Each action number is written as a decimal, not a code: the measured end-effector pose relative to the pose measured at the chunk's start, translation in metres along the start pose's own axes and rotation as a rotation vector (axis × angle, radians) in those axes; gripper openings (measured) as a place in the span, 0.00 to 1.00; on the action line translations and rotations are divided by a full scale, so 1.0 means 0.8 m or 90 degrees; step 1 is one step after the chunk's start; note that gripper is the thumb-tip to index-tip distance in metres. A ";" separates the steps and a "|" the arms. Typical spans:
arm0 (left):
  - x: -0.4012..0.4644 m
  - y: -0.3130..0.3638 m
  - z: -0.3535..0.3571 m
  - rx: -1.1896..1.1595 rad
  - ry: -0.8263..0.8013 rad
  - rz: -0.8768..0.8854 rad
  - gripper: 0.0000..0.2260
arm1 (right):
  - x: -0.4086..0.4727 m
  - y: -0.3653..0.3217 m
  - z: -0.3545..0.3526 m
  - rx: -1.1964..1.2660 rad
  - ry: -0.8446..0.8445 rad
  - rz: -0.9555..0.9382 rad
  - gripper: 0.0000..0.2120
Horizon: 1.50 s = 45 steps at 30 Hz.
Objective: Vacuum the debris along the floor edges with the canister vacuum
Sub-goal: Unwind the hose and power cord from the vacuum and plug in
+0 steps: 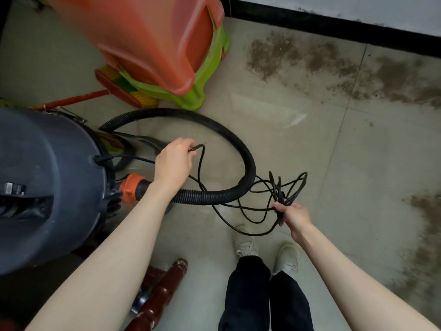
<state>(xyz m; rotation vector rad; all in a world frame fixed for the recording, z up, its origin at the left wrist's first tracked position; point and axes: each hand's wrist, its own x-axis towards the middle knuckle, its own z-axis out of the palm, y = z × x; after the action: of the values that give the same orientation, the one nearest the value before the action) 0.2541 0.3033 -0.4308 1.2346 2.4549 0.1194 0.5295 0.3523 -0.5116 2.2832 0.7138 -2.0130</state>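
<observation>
Our left hand (pixel 173 161) pinches the black power cord (pixel 241 211); our right hand (pixel 294 217) grips its bunched loops. The grey canister vacuum (pixel 45 177) sits at nine o'clock, debris (pixel 334 65) at one o'clock.

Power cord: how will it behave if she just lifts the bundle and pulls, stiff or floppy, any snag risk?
Probably floppy: the power cord sags in loose loops between the left hand and right hand. Likely light, since a pinch and a loose grip hold it up. It may snag: strands cross the hose near the canister vacuum, so pulling could drag the hose.
</observation>
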 end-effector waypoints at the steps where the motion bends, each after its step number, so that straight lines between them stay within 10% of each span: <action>1: -0.010 -0.005 0.010 -0.001 -0.020 -0.039 0.11 | 0.001 0.002 -0.003 -0.003 0.003 -0.014 0.09; 10: -0.046 -0.026 0.053 0.084 -0.064 -0.187 0.30 | 0.009 0.017 -0.022 -0.015 0.028 -0.036 0.08; 16: -0.102 0.010 0.080 0.047 0.113 0.030 0.17 | 0.009 0.034 -0.025 -0.125 0.033 -0.099 0.02; 19: -0.146 0.031 0.139 0.026 -0.021 0.146 0.15 | 0.019 0.043 -0.030 -0.147 0.017 -0.111 0.03; 23: -0.173 0.032 0.216 -0.137 -0.165 -0.263 0.16 | 0.037 0.051 -0.044 -0.145 0.007 -0.135 0.04; 26: -0.153 0.019 0.236 -0.539 -0.084 -0.706 0.19 | 0.057 0.060 -0.049 -0.139 -0.013 -0.150 0.04; 28: -0.132 0.004 0.242 -0.809 0.004 -0.770 0.18 | 0.071 0.066 -0.047 -0.145 -0.021 -0.149 0.04; 34: -0.088 -0.036 0.237 -1.325 0.141 -0.725 0.15 | 0.106 0.085 -0.038 -0.145 -0.022 -0.137 0.03; 45: -0.080 -0.065 0.270 -1.095 -0.058 -0.532 0.11 | 0.132 0.095 -0.051 -0.161 -0.001 -0.127 0.08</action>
<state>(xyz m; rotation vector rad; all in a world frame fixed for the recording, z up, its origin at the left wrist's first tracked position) 0.3312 0.2003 -0.6230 -0.4867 1.5155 1.4145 0.6006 0.3307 -0.6257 2.1399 1.1633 -1.8690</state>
